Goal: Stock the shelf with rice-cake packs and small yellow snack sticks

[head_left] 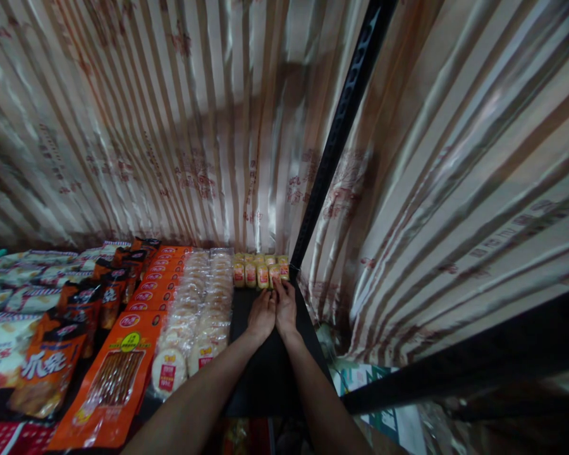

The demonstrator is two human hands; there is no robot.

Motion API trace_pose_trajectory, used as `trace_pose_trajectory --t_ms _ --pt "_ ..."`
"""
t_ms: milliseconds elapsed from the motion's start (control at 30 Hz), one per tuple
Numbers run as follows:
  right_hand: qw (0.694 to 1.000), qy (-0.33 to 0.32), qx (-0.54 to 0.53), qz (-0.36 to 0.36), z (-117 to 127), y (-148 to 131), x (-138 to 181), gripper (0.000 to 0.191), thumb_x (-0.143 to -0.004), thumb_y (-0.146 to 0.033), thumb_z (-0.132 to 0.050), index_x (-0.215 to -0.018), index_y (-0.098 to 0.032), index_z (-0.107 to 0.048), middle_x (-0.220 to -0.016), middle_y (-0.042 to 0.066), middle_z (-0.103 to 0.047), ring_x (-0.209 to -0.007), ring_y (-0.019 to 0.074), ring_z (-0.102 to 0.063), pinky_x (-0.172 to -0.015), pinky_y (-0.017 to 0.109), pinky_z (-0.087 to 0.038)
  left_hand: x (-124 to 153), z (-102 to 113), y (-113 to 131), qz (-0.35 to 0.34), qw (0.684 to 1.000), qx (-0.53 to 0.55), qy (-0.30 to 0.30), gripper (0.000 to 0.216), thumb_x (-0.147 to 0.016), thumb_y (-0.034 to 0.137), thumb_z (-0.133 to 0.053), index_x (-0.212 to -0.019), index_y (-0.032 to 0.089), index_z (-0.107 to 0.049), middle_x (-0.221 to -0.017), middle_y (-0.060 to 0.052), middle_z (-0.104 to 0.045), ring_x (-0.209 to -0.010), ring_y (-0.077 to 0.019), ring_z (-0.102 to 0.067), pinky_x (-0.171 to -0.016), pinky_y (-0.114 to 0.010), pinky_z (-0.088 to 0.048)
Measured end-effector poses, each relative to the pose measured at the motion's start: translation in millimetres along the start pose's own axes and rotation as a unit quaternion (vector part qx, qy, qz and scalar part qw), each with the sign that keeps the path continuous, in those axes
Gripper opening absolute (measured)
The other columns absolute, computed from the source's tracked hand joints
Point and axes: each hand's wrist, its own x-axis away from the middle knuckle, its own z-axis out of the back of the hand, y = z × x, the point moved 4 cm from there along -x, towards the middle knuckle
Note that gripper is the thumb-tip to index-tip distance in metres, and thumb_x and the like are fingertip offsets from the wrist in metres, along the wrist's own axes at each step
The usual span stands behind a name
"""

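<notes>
Both hands were deep in the shelf, side by side and touching at the thumbs. The left hand (262, 314) lay flat, palm down, on the black shelf board (265, 373), its grip wide, fingers stretched forward and nothing clasped, tips just short of the row of small yellow snack packets (260, 273). The right hand (285, 308) was flat too, grip wide, its fingertips touching the front of the rightmost packets. That row stood upright at the very back of the board, against the striped curtain (180, 126), its right end just beside the foot of the black upright post (341, 126).

Left of the hands ran two columns of round cakes in clear wrappers (196, 316). Beside those lay the orange packets of meat sticks (116, 379), overlapping from front to back. Farther left sat dark orange pouches (47, 366) and pale bags (4, 347).
</notes>
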Motion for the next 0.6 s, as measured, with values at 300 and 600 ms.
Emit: trace_pose_trajectory --t_ms 300,600 --pt "0.999 -0.037 0.013 0.002 -3.3 0.9 1.8 0.048 -0.079 -0.016 -0.039 -0.125 -0.019 -0.050 -0.120 0.010 -0.042 -0.103 0.0171 -0.051 -0.088 0.030 -0.045 -3.4 0.0 -1.7 0.006 1.000 -0.009 0.007 0.041 -0.088 0.029 -0.031 -0.122 0.016 -0.052 -0.138 -0.007 -0.043 -0.130 -0.0171 -0.035 -0.110 -0.029 -0.022" --pt "0.998 -0.011 0.042 0.036 -7.8 9.5 1.2 0.052 -0.077 -0.013 -0.042 -0.127 -0.025 -0.048 -0.116 0.008 -0.045 -0.094 0.0162 -0.055 -0.080 0.028 -0.049 -0.3 1.0 2.2 0.011 0.996 -0.086 -0.019 0.043 -0.089 0.025 -0.026 -0.124 0.014 -0.049 -0.140 -0.008 -0.040 -0.131 -0.0156 -0.033 -0.110 -0.027 -0.022"
